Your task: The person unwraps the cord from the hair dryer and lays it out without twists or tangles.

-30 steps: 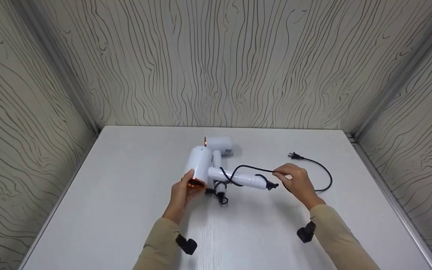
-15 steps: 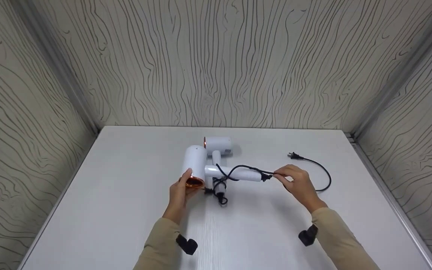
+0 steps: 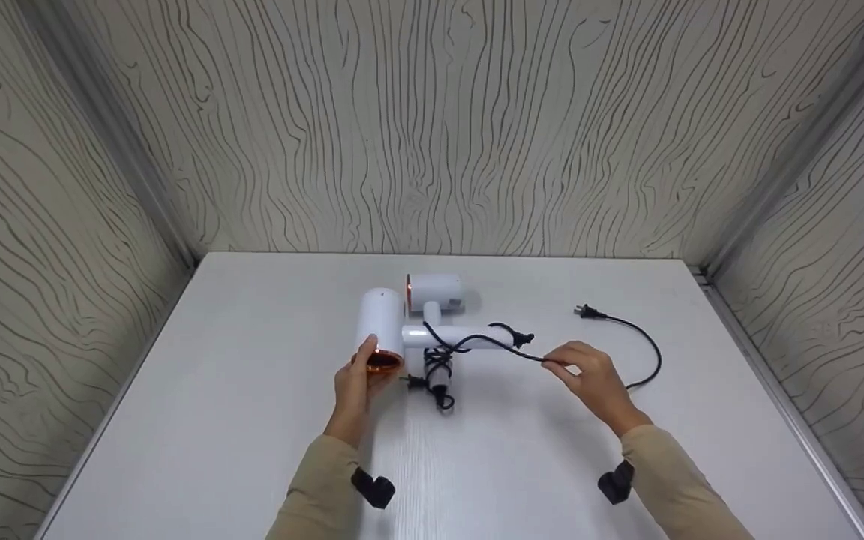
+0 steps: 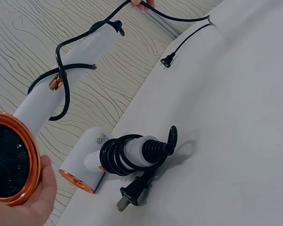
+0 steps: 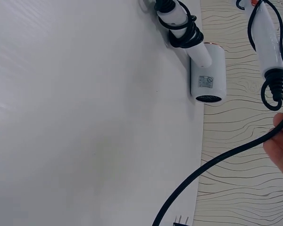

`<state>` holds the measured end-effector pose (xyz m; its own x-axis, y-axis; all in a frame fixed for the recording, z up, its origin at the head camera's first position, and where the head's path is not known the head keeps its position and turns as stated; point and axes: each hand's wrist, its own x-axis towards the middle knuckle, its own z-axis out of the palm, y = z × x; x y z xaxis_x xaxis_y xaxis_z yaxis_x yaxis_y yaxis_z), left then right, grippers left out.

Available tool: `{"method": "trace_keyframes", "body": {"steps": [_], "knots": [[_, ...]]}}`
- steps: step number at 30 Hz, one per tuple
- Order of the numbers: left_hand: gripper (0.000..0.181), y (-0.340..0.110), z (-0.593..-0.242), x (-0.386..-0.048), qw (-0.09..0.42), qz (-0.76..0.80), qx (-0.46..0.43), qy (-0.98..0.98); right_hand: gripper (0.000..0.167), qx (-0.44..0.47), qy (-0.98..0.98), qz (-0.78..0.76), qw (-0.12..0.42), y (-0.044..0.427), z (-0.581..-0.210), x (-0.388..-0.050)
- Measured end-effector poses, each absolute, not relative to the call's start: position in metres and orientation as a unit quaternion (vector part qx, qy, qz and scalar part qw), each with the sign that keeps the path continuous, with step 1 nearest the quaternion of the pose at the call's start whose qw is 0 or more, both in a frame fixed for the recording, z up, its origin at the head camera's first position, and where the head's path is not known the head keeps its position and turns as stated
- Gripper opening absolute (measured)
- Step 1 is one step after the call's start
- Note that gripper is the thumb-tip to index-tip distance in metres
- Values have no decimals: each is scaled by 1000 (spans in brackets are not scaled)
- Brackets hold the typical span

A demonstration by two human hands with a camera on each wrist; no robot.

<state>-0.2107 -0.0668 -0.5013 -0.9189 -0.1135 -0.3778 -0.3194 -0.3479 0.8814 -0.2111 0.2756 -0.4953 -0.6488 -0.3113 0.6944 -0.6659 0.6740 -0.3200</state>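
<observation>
A white hair dryer point(image 3: 381, 319) with a copper rim is held off the table, its barrel gripped by my left hand point(image 3: 355, 386). Its handle point(image 4: 52, 87) points right, with the black cord point(image 4: 61, 52) looped loosely round it. Between thumb and fingers my right hand point(image 3: 589, 379) pinches that cord, to the right of the handle end. The cord runs on to a two-pin plug point(image 3: 588, 311) lying on the table. Behind lies a second white hair dryer point(image 3: 436, 291); its own cord point(image 4: 118, 155) is wound round its handle in several turns.
The white table point(image 3: 252, 450) carries both the second dryer and the loose plug. The second dryer's plug point(image 4: 133, 190) lies beside its handle. Wood-patterned panels point(image 3: 432, 135) stand at the back and both sides.
The held dryer has shifted slightly left, and its handle has swung up to nearly level. My right hand has lowered a little, still pinching the cord, which now slopes down from the handle.
</observation>
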Motion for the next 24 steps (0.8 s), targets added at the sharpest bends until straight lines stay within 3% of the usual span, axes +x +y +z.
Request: {"method": "trace_keyframes", "body": {"steps": [11, 24], "knots": [[72, -68, -500, -211, 52, 808, -186, 556, 18, 271, -891, 246, 268, 276, -516, -204], [71, -68, -497, -210, 51, 812, -169, 556, 24, 202, -923, 197, 262, 284, -531, -202]]}}
